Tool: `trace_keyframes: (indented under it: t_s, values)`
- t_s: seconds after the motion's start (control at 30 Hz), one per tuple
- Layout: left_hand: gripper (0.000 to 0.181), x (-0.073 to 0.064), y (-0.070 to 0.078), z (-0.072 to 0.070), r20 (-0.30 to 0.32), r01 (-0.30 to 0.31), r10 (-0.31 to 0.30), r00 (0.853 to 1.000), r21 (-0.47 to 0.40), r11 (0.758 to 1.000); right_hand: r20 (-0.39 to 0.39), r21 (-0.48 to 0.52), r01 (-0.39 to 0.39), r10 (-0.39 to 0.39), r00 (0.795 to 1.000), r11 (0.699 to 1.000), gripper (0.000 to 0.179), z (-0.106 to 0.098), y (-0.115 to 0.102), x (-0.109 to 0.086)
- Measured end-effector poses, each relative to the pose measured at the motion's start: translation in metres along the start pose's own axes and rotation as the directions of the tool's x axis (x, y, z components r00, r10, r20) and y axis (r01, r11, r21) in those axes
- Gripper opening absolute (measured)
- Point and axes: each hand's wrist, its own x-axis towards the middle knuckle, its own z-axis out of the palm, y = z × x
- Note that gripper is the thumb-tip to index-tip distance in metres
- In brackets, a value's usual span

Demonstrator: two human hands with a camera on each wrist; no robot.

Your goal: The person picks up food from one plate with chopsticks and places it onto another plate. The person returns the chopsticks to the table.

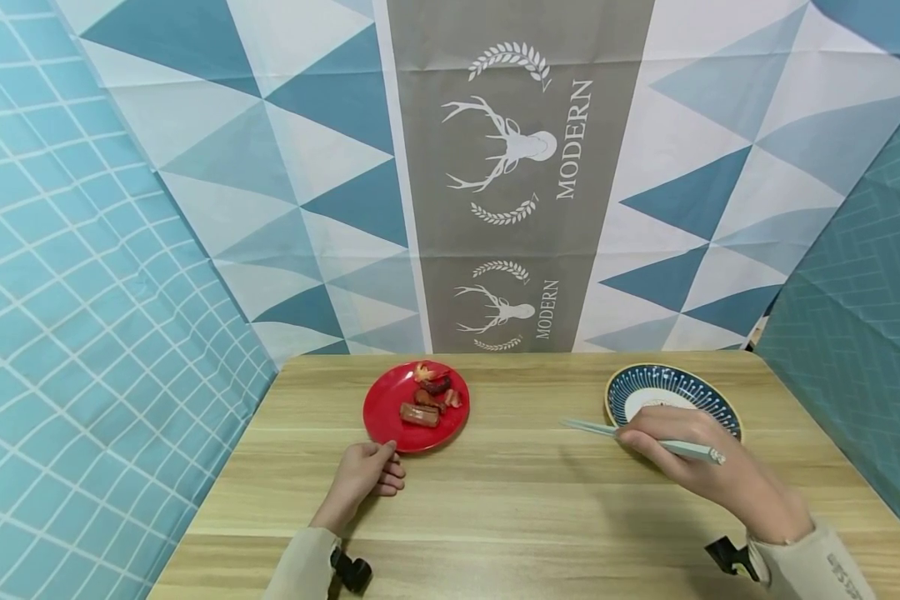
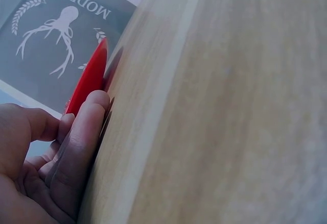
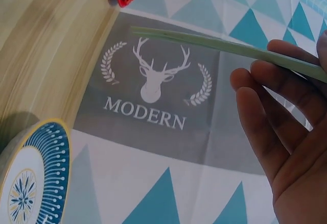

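My left hand (image 1: 362, 477) pinches the near rim of a red plate (image 1: 378, 408) between thumb and fingers. On that plate lie several pieces of food, among them a brown block-shaped piece (image 1: 420, 415), a dark curved piece (image 1: 437, 385) and an orange-yellow piece (image 1: 423, 372). Pale green chopsticks (image 3: 214, 43) are held in my right hand (image 1: 693, 446), their tips pointing left over the table. Beneath and behind that hand sits a blue-and-white patterned plate (image 1: 671, 379) with a yellow rim, partly hidden by the hand. In the left wrist view the red plate (image 2: 92, 81) appears edge-on.
Both plates stand on a light wooden table (image 1: 510, 517). Behind it hangs a patterned cloth (image 1: 510, 167) with deer heads and triangles. A blue checked cloth (image 1: 82, 292) borders the left side, a teal one (image 1: 855, 333) the right.
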Motion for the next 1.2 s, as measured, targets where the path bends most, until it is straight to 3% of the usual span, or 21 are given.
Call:
trace_keyframes:
  t_s: [0.53,0.8,1.2]
  values:
    - [0.036,0.003,-0.004,0.002,-0.026,-0.013,0.013,1.000,-0.008,1.000,-0.006,-0.124,0.022,-0.023,1.000,0.992,0.027,0.019,-0.015,0.004]
    - [0.036,0.001,-0.003,0.002,-0.031,-0.017,0.017,0.999,-0.005,1.000,0.038,-0.159,0.034,-0.029,0.999,0.987,0.023,0.029,-0.019,0.000]
    - [0.036,-0.002,0.001,0.001,-0.007,-0.020,0.020,1.000,-0.011,1.000,0.075,-0.314,0.027,-0.003,0.997,0.949,0.031,0.030,-0.020,0.000]
